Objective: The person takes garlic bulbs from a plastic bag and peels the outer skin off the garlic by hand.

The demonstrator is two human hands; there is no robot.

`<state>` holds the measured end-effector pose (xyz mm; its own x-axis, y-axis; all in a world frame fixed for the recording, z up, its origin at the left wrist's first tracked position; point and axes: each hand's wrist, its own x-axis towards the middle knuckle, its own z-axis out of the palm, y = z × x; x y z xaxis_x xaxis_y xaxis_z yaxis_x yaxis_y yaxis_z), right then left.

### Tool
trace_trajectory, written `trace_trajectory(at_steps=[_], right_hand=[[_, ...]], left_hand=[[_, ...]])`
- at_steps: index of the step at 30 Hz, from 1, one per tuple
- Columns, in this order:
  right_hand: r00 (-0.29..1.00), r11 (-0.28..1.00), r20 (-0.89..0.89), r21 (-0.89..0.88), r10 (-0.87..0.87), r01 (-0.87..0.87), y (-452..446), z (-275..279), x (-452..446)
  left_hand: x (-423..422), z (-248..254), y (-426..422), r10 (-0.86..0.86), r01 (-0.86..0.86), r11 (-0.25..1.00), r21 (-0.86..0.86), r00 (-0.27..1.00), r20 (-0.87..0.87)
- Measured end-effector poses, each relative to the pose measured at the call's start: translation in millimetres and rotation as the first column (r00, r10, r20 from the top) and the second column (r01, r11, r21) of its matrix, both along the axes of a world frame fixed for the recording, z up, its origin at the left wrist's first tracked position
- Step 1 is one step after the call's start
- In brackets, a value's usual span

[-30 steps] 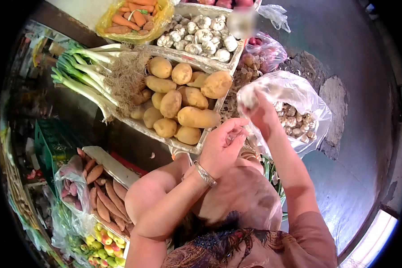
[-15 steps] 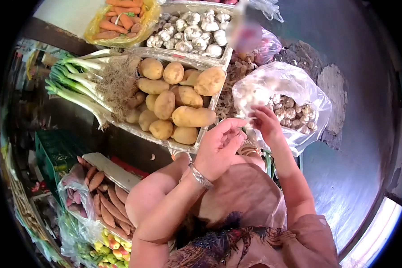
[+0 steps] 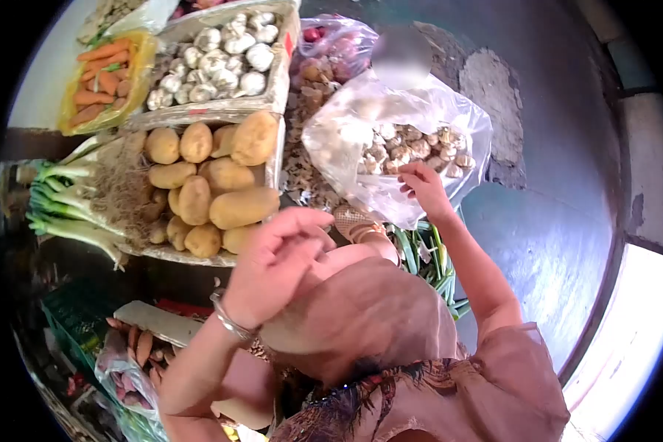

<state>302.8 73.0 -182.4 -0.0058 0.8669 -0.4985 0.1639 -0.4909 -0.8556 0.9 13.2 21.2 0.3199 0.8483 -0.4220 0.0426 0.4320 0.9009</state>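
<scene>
My right hand [image 3: 424,190] is at the near edge of a pile of garlic bulbs [image 3: 412,149] in a clear plastic bag [image 3: 331,140]. Its fingers are apart and slightly bent, with nothing visible in them. In front of my lap, my left hand [image 3: 272,269] wears a silver bracelet [image 3: 232,317] at the wrist. The fingers of that hand curl inward toward the thumb; whatever they hold, if anything, is hidden.
A crate of potatoes [image 3: 195,199] stands at the left, with leeks [image 3: 74,191] beside it. Behind it is a box of white garlic [image 3: 221,62] and a yellow bag of carrots [image 3: 99,88]. Dry peelings [image 3: 302,158] lie between crate and bag. Green stalks [image 3: 427,254] are under my right arm.
The view has swung right, so the crates sit farther left. My hands have moved apart: the right is now by the garlic bulbs, the left stays over my lap.
</scene>
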Motion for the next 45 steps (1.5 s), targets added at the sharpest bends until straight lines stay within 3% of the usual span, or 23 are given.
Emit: trace_trajectory(at_steps=[3,5,7,9,11,12,13,15,17,18,19,20,21,24,25,27,31,35,37,42,44,45], right_hand=[[0.981,0.992,0.192,0.126,-0.007,-0.018,12,-19,25],[0.907,0.963,0.420,0.243,0.008,-0.121,20,-28,52],[0.812,0.907,0.544,0.419,-0.210,-0.046,22,-40,79],[0.722,0.900,0.594,0.427,-0.356,0.092,24,-39,110],[0.536,0.857,0.705,0.511,-0.464,0.070,19,-47,140],[0.491,0.882,0.735,0.427,-0.468,0.201,18,-45,147],[0.485,0.886,0.744,0.418,-0.460,0.199,17,-52,154],[0.334,0.935,0.878,0.289,-0.344,0.205,18,-89,185],[0.278,0.960,0.925,0.216,-0.259,0.176,22,-117,210],[0.567,0.938,0.766,0.135,-0.304,0.320,27,-117,210],[0.776,0.906,0.512,0.008,-0.368,0.424,31,-122,213],[0.798,0.854,0.314,0.096,-0.514,0.512,35,-127,215],[0.800,0.855,0.314,0.090,-0.511,0.510,35,-122,212],[0.723,0.727,0.092,0.160,-0.685,0.668,53,-57,152],[0.723,0.727,0.093,0.159,-0.685,0.668,57,-38,141],[0.812,0.854,-0.276,-0.074,-0.514,0.515,59,-8,128],[0.840,0.868,-0.225,-0.065,-0.494,0.493,43,62,84],[0.853,0.918,-0.347,-0.081,-0.390,0.387,25,70,86],[0.886,0.906,-0.205,-0.012,-0.417,0.423,36,52,99],[0.895,0.902,-0.136,0.026,-0.424,0.431,42,39,112],[0.927,0.931,0.150,0.187,-0.342,0.314,38,42,112],[0.928,0.931,0.147,0.184,-0.343,0.315,36,42,111]], left_hand=[[-9,-21,31,-0.042,0.040,0.999,-0.019,0.991,-0.126],[-5,-54,41,-0.030,0.028,0.999,-0.022,0.995,-0.096],[4,-85,47,-0.105,0.099,0.993,-0.061,0.989,-0.107],[14,-117,47,-0.172,0.160,0.982,-0.104,0.978,-0.116],[29,-148,43,-0.192,0.175,0.965,-0.193,0.978,-0.077],[37,-160,42,-0.156,0.147,0.960,-0.239,0.988,-0.019],[44,-169,40,-0.157,0.150,0.957,-0.248,0.988,-0.009],[61,-182,37,-0.166,0.118,0.862,-0.494,0.985,-0.055],[72,-206,22,-0.130,0.111,0.832,-0.544,0.992,0.003],[79,-220,11,-0.040,0.069,0.850,-0.522,0.997,0.066],[83,-229,5,0.051,0.020,0.865,-0.502,0.991,0.127],[84,-237,0,0.026,0.044,0.911,-0.409,0.986,0.164],[82,-237,-1,0.029,0.041,0.909,-0.414,0.987,0.161],[80,-235,1,0.041,0.049,0.877,-0.478,0.984,0.175],[80,-230,5,0.049,0.032,0.862,-0.506,0.988,0.146],[82,-224,9,0.056,0.015,0.844,-0.536,0.992,0.115],[83,-219,17,0.013,0.008,0.837,-0.547,0.999,0.034],[86,-227,15,0.002,-0.048,0.843,-0.537,0.996,-0.086],[89,-227,18,-0.009,-0.056,0.857,-0.512,0.992,-0.123],[99,-216,24,0.030,-0.048,0.861,-0.507,0.999,-0.043],[100,-221,24,0.011,-0.015,0.872,-0.489,1.000,-0.011],[100,-224,22,-0.007,0.016,0.882,-0.472,1.000,0.021]])
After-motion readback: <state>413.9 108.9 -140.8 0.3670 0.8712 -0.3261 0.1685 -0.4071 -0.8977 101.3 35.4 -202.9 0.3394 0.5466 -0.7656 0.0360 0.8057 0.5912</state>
